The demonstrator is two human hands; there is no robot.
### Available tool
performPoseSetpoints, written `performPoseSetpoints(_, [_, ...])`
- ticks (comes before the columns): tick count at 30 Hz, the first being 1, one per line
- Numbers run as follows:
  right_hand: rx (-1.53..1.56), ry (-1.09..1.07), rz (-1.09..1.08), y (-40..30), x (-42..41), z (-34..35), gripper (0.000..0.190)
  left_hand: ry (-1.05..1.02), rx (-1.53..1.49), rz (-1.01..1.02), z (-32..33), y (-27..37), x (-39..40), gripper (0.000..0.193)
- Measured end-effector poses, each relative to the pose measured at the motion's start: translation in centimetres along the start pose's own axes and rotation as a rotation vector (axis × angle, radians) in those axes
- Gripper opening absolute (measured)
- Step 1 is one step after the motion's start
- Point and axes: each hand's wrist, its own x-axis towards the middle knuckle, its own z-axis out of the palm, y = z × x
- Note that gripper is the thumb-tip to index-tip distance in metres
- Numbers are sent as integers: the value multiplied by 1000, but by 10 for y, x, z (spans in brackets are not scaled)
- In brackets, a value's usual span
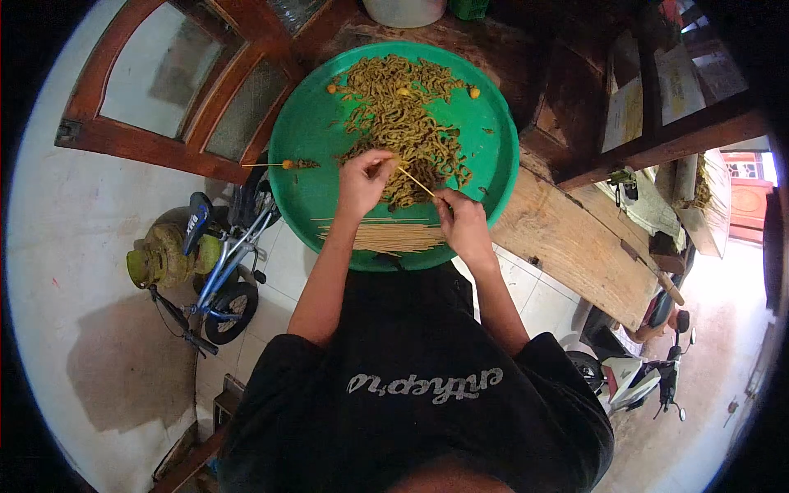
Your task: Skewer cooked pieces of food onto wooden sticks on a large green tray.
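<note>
A thin bamboo skewer (416,180) slants between my two hands over a round green plastic tray (296,203). My right hand (462,225) grips its lower end. At the upper end, the fingertips of my left hand (365,182) are pinched together; any food between them is mostly hidden. Beneath and beyond lies a heap of curly brown-yellow food strips (404,117), which look like cooked intestines. Small orange-yellow balls (474,92) sit around the heap. One loaded skewer (265,164) rests across the left rim, bearing a ball and dark pieces. Loose bare skewers (394,237) lie along the near side.
Left of the tray are a wooden-framed glass door (154,138), a small blue bicycle (225,271) and a green gas cylinder (169,252). A wooden board (573,234) extends at the right, with a motorcycle (641,376) beyond. A white container (405,11) stands behind the tray.
</note>
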Motion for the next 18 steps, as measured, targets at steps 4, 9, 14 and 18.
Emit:
performPoseSetpoints(4, [-193,-17,-90,0,-3,-10,12,94,-47,31,-9,-23,2,14])
performPoseSetpoints(9, [-283,-65,23,-6,-4,-19,16,42,-764,-459,-11,-11,-4,16])
performPoseSetpoints(14, [355,-178,17,15,3,3,19,42,-943,-560,-3,-7,-9,12])
performPoseSetpoints(18, [688,-227,52,24,4,27,25,136,-927,-624,7,-32,-8,10])
